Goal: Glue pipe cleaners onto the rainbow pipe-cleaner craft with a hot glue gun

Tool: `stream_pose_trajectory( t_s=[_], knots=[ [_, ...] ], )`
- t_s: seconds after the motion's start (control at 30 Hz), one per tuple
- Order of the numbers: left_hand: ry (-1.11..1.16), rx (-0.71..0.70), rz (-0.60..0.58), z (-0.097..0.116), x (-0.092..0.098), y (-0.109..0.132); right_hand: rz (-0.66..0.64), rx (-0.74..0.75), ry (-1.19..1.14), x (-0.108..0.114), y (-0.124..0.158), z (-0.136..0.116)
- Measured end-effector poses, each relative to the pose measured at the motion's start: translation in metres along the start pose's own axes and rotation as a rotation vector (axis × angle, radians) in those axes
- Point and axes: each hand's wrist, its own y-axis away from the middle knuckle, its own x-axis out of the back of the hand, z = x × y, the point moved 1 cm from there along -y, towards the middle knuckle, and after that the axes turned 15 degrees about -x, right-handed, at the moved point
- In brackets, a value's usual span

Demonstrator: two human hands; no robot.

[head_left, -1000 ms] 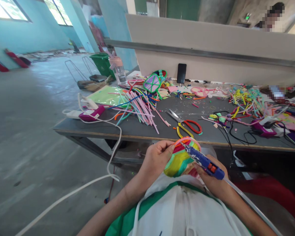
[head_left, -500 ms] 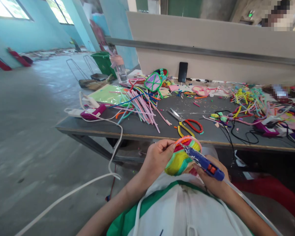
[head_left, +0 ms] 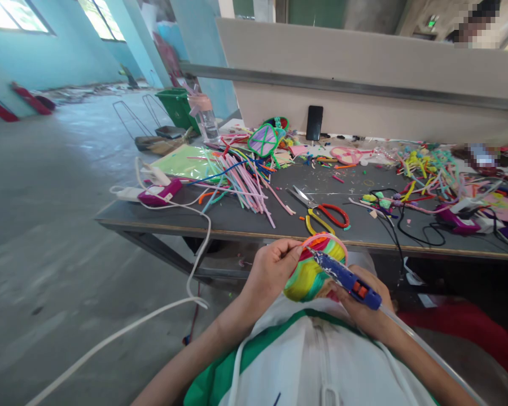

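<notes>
A round piece striped in yellow, teal, green and red (head_left: pixel 303 280), with a pink and orange rim, is held over my lap. My left hand (head_left: pixel 275 265) pinches its upper left rim between thumb and fingertips. My right hand (head_left: pixel 366 301) is wrapped round a blue tool with an orange-red switch (head_left: pixel 347 279), and a thumb or finger reaches the piece's lower right side. The tool's tip lies by the rim, close to my left fingertips; whether they touch cannot be told. Scissors with red and yellow handles (head_left: pixel 317 210) lie open on the table just beyond.
Pink and white fuzzy stems (head_left: pixel 245 186) lie on the grey table (head_left: pixel 169 223) near a purple power strip (head_left: pixel 160 193) with white cables. Behind are a bottle (head_left: pixel 205 118) and a phone (head_left: pixel 314 123) against a board. More craft scraps (head_left: pixel 427 169) lie right.
The blue tool has shifted slightly left, its tip nearer my left fingertips. My left hand and the striped piece have barely moved.
</notes>
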Motion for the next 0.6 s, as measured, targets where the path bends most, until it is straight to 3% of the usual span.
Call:
stream_pose_trajectory(
  t_s=[0.6],
  knots=[
    [0.096, 0.030, -0.001, -0.0019, -0.0016, 0.0027, 0.036, -0.098, 0.030, 0.0028, 0.0013, 0.0023]
  ],
)
